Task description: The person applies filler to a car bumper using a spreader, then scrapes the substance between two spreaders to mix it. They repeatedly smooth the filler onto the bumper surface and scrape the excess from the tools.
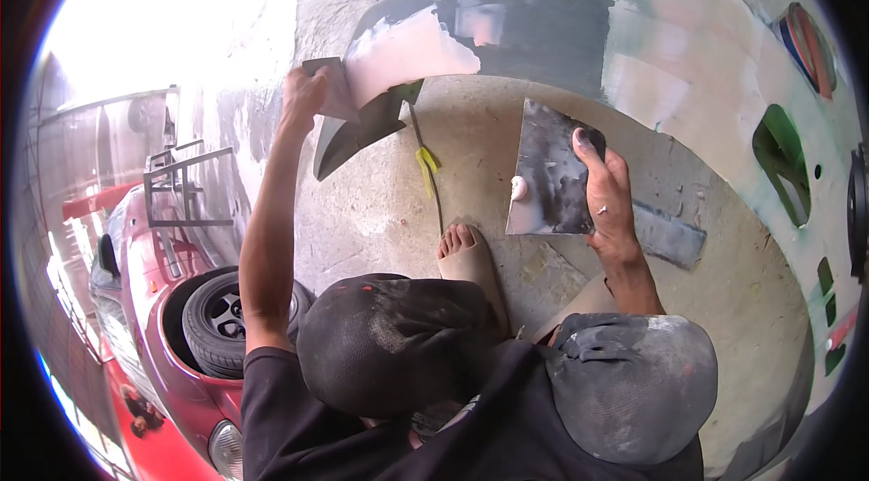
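A car bumper (557, 24) curves across the floor in front of me, grey in the middle and whitish along its right part. Pale pink filler (407, 51) covers an area near its left end. My left hand (306, 94) grips a flat grey putty spreader (337, 92), whose blade lies against the bumper at the left border of the filler. Off to the right, my right hand (605, 182) is closed round the edge of a smeared dark putty board (552, 169), thumb on top. A small lump of pinkish putty (519, 189) sits at the board's left edge.
On the left stands a red car (149, 277) with a wheel (217, 318) showing, beside a metal frame (190, 187). A dusty flat grey strip (670, 235) lies on the floor behind my right hand. A cord with a yellow tie (426, 169) runs near my foot.
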Tool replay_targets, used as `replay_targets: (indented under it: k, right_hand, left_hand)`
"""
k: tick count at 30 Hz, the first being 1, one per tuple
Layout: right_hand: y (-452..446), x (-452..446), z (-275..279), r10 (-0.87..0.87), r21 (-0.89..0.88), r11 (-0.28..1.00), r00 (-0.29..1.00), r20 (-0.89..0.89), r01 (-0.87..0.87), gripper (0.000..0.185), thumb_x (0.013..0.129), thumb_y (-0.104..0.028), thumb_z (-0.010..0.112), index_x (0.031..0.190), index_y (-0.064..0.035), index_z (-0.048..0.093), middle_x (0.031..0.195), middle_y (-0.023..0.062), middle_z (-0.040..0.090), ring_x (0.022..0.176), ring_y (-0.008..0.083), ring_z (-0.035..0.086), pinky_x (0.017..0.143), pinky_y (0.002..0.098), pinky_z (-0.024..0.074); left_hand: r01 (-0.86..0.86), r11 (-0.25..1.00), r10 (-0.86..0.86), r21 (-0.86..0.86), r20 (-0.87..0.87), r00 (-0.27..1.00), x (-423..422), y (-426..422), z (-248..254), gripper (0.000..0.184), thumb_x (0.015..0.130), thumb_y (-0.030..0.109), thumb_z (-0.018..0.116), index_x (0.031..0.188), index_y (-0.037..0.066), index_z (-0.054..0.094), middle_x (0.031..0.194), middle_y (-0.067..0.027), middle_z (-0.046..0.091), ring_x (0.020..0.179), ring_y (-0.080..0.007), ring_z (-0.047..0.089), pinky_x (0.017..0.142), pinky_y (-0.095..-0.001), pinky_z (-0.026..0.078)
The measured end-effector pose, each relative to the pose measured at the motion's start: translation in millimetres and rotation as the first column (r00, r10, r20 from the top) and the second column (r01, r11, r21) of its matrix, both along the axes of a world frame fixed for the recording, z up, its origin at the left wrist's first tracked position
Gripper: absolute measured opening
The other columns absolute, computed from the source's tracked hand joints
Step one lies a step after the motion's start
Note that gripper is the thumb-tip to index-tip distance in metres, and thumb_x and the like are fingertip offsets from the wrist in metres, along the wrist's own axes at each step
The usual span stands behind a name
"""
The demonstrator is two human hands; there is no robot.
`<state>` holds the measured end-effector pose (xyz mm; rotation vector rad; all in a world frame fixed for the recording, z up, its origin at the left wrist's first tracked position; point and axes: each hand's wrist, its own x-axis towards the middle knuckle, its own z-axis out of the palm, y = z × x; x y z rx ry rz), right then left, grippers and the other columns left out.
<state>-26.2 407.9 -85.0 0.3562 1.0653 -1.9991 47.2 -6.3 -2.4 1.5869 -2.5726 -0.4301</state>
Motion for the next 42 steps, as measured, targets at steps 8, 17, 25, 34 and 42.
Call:
replay_targets:
  k: [8,17,25,34,42]
  right_hand:
    - [1,-2,6,-0.014,-0.001,1.0,1.0,0.011,0.014,0.024,0.101,-0.026,0.059,0.092,-0.0044,0.065,0.084,-0.0008,0.064,0.071,0.0057,0.06,0.065,0.0237,0.0502]
    - [1,-2,-1,-0.023,-0.016,1.0,1.0,-0.008,0.023,0.024,0.101,-0.026,0.059,0.094,-0.0047,0.066,0.085,-0.0024,0.064,0.075,0.0047,0.058,0.067,0.0228,0.0486]
    - [6,-2,-4,-0.025,-0.041,0.999,0.999,-0.025,0.024,0.024,0.102,-0.027,0.059,0.097,-0.0047,0.066,0.088,-0.0018,0.065,0.076,0.0052,0.06,0.068,0.0231,0.0498]
    - [12,-4,-7,-0.013,-0.036,0.999,0.998,-0.061,0.011,0.023,0.1,-0.029,0.061,0.095,-0.0075,0.065,0.087,-0.0022,0.064,0.076,0.0061,0.061,0.068,0.0233,0.0505]
    - [17,-7,-5,-0.025,-0.052,0.998,0.999,-0.046,0.022,0.024,0.1,-0.03,0.061,0.094,-0.0074,0.064,0.086,-0.0022,0.064,0.075,0.006,0.061,0.067,0.0229,0.0504]
  left_hand:
    - [0.047,0.999,-0.047,0.011,0.025,0.999,-10,1,-3,0.044,0.089,0.029,0.066,0.105,-0.013,0.063,0.095,-0.0253,0.068,0.088,-0.0318,0.067,0.076,-0.0432,0.051]
    - [0.088,0.996,-0.088,0.032,-0.012,0.996,-25,13,0,0.044,0.09,0.028,0.065,0.105,-0.013,0.064,0.094,-0.0258,0.069,0.088,-0.0304,0.068,0.074,-0.0418,0.051]
    - [0.204,0.979,-0.204,-0.003,-0.002,0.979,-44,32,2,0.038,0.088,0.024,0.063,0.098,-0.013,0.066,0.087,-0.0261,0.07,0.081,-0.0303,0.07,0.072,-0.0412,0.052]
    - [0.26,0.965,-0.26,0.029,-0.025,0.965,-56,48,4,0.031,0.089,0.021,0.062,0.095,-0.009,0.069,0.08,-0.0163,0.068,0.072,-0.0215,0.064,0.063,-0.0366,0.049]
    - [0.323,0.945,-0.321,0.045,-0.057,0.946,-67,81,14,0.025,0.081,0.013,0.057,0.088,-0.007,0.07,0.072,-0.0149,0.069,0.064,-0.0207,0.067,0.058,-0.0352,0.052]
